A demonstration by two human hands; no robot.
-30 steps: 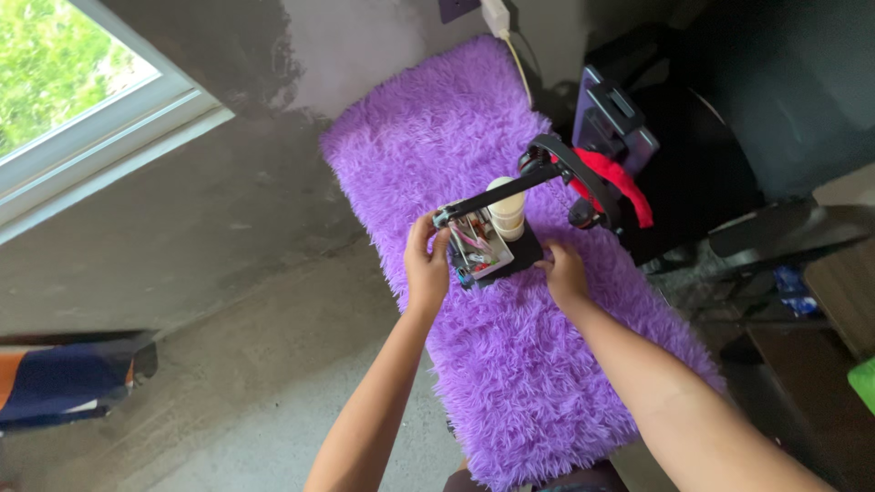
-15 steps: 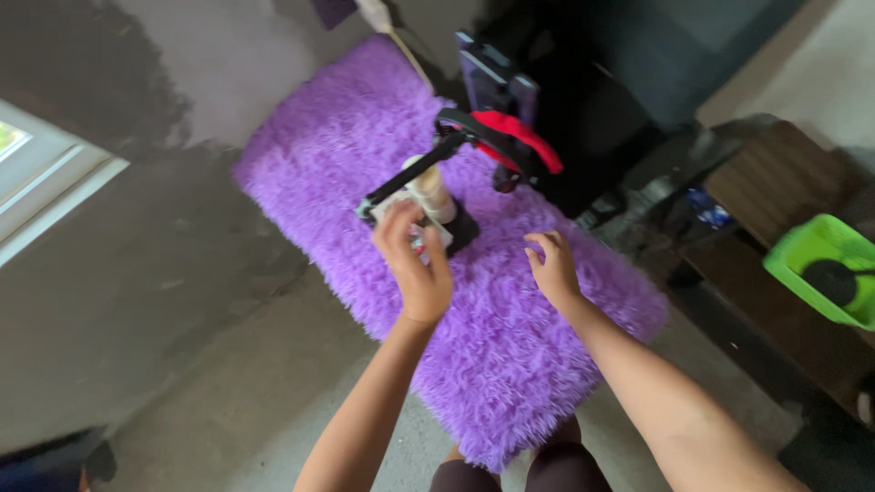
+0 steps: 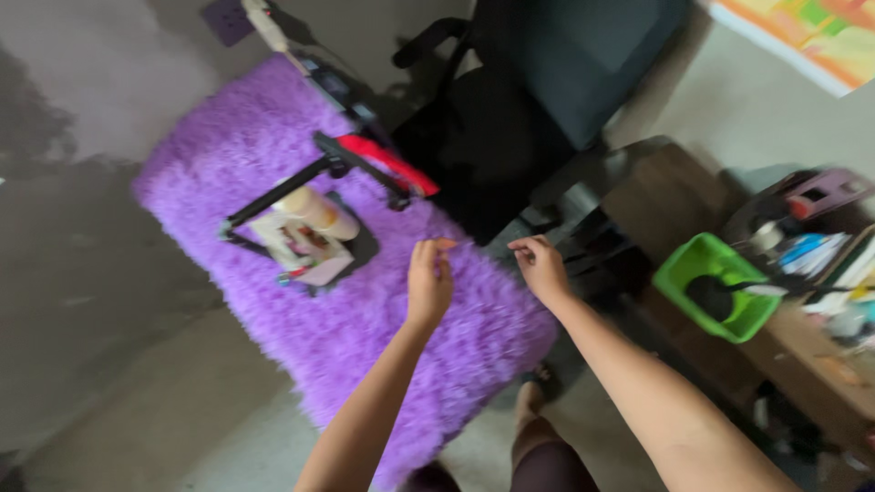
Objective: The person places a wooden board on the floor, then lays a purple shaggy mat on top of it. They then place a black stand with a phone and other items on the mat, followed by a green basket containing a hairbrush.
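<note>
Both hands hang empty, fingers loose: left hand (image 3: pixel 428 281) and right hand (image 3: pixel 541 269) over the purple rug (image 3: pixel 365 319); at the right, a green basket (image 3: pixel 706 264) holds a dark round thing

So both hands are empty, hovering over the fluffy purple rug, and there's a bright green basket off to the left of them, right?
Not quite. The head view shows the green basket to the right of the hands, not the left. The rest holds: the left hand and right hand are empty, open over the purple rug.
</note>
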